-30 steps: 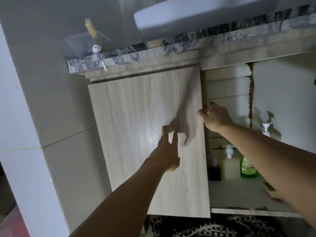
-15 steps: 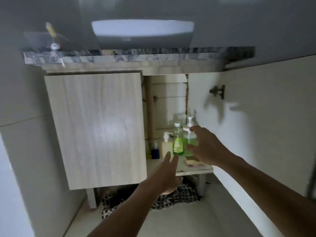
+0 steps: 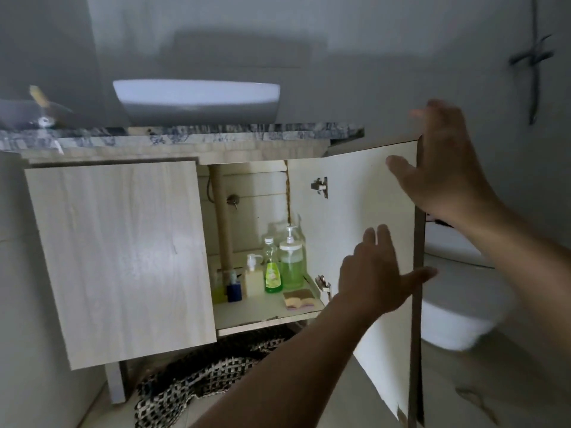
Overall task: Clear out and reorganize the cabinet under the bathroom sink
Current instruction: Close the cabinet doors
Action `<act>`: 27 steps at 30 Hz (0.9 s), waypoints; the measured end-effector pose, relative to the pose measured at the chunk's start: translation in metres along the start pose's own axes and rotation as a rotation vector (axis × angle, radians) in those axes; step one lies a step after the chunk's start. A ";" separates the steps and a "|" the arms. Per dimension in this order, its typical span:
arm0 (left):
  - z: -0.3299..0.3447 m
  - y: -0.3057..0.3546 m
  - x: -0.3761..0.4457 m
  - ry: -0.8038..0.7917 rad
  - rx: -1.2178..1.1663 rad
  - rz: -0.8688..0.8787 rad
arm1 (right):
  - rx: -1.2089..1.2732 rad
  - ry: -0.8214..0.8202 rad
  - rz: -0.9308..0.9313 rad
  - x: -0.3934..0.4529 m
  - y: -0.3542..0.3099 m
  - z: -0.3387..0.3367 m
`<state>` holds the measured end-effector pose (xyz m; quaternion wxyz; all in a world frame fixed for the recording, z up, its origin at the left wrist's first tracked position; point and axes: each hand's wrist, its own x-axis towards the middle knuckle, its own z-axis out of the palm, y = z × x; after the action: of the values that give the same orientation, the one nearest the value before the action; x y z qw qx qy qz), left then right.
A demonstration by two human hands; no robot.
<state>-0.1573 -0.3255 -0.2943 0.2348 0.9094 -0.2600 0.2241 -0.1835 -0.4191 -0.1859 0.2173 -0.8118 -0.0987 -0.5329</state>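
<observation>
Right cabinet door (image 3: 355, 211): swung open; right hand (image 3: 445, 168) and left hand (image 3: 375, 273) against it, fingers released. Bottles on shelf (image 3: 247, 313).

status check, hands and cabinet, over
Left hand and right hand open, on right door. Right door wide open, left door shut. Bottles and sponge unobstructed.

Pale matt wood-grain cabinet doors (image 3: 123, 257), speckled stone countertop (image 3: 216, 132), glossy white basin (image 3: 197, 100).
</observation>
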 end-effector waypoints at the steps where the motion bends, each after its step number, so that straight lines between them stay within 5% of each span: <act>1: 0.005 0.009 0.006 0.005 0.008 -0.006 | 0.012 0.007 0.068 0.002 0.007 0.002; 8: 0.029 0.016 0.038 -0.037 0.035 -0.111 | 0.336 -0.199 0.373 -0.003 0.032 0.025; 20: -0.002 -0.051 0.010 -0.011 0.033 -0.177 | 0.322 -0.139 0.182 -0.019 -0.014 0.061; 27: -0.028 -0.122 -0.013 0.140 0.094 -0.035 | 0.413 -0.073 0.074 -0.017 -0.047 0.126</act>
<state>-0.1047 -0.2139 -0.3171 0.2134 0.9058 -0.2164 0.2952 -0.1058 -0.3187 -0.2322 0.3946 -0.7720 -0.1837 -0.4632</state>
